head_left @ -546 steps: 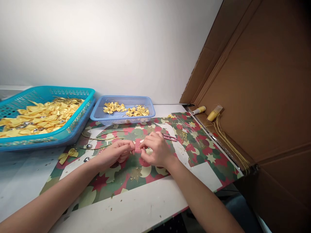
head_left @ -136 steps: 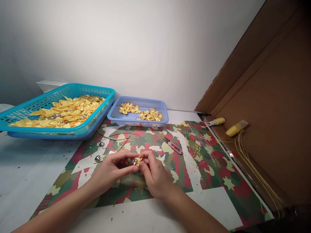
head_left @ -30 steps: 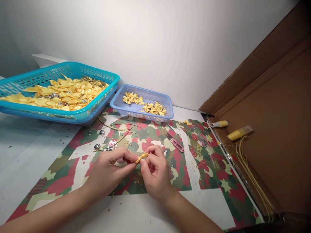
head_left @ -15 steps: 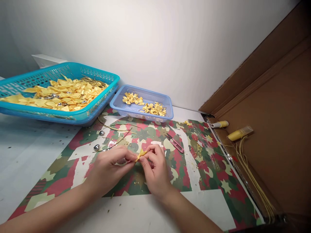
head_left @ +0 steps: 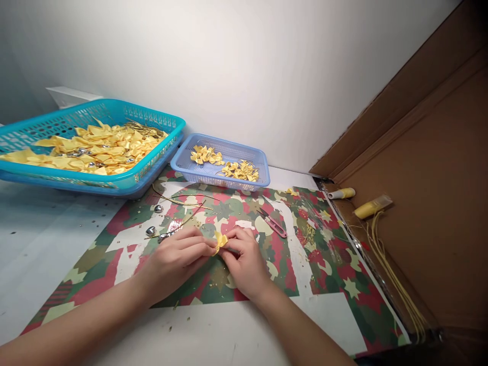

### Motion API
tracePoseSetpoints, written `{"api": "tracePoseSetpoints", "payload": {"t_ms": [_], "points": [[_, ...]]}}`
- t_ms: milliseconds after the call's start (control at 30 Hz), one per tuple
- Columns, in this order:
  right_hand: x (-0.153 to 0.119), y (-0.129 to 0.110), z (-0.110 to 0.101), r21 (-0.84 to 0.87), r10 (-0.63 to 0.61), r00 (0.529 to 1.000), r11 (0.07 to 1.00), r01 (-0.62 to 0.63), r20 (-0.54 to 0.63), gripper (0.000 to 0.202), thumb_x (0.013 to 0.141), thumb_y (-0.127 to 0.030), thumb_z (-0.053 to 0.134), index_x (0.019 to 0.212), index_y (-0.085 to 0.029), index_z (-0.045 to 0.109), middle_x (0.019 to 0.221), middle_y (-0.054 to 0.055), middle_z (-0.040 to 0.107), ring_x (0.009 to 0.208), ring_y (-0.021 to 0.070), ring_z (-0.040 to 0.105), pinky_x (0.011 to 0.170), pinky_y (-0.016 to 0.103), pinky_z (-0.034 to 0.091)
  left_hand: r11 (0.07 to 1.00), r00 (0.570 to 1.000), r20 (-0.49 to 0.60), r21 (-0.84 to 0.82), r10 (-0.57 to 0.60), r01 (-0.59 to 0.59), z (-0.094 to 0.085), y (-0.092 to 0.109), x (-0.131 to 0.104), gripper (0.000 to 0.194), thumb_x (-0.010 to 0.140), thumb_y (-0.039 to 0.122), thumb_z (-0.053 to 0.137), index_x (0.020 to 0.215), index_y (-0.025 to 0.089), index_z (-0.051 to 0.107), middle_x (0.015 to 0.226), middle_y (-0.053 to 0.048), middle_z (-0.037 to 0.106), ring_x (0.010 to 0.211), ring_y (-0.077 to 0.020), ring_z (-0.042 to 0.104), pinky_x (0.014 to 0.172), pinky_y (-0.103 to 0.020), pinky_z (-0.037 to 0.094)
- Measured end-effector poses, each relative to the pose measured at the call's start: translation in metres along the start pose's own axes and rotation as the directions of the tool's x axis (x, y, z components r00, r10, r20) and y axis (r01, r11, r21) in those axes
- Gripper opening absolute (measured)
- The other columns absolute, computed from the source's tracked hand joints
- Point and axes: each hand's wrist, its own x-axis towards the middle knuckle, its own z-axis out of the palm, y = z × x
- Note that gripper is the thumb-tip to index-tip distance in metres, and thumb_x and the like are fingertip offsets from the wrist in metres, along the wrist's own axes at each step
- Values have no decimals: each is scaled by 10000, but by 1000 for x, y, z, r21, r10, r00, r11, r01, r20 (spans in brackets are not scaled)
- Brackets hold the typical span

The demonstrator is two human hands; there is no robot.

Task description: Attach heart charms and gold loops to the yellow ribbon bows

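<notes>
A small yellow ribbon bow (head_left: 220, 240) is pinched between my two hands above the patterned paper. My left hand (head_left: 181, 256) grips its left side with thumb and fingertips; my right hand (head_left: 246, 259) holds the right side, fingers closed. The fingers hide part of the bow's lower portion. Just beyond my left hand lie silver heart-shaped beads (head_left: 151, 231) and a few gold cords (head_left: 179, 202). Pink-handled thread snips (head_left: 273, 222) rest on the paper to the right of my hands, their blades pointing away from me.
At the left, a turquoise basket (head_left: 142, 175) full of yellow ribbon bows sits on a blue one. A smaller lavender basket (head_left: 219, 177) with bows stands by the wall. Yellow thread spools (head_left: 371, 207) and hanging gold cords (head_left: 396, 284) are along the cardboard (head_left: 430, 203) at right.
The bow has turned in my fingers, its loops now standing more upright. My left fingers have curled further over it. The view has shifted slightly.
</notes>
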Motion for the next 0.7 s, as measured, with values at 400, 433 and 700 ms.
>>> {"api": "tracePoseSetpoints", "payload": {"t_ms": [400,433,700], "points": [[2,4,-1,-48,16,998,999,-19,-65,248,752,12,576,718,-202,695,812,25,632,866,198,538,768,323,469,992,992,45,49,117,-120,2,0,5,252,947,105,494,750,207,614,744,-7,713,630,-147,521,613,-253,459],[2,5,-1,-39,21,996,999,-24,-86,254,739,18,563,740,-199,696,829,28,633,870,198,549,763,319,475,991,992,46,55,121,-124,1,-1,5,251,947,100,493,749,203,608,727,-4,704,625,-146,515,606,-249,454],[4,1,-3,83,72,972,995,-54,-223,190,772,-90,559,816,-202,707,881,58,643,898,212,595,575,260,466,994,993,89,76,74,-81,4,-3,5,237,935,89,496,757,196,608,682,6,691,633,-145,512,580,-231,435]]}}
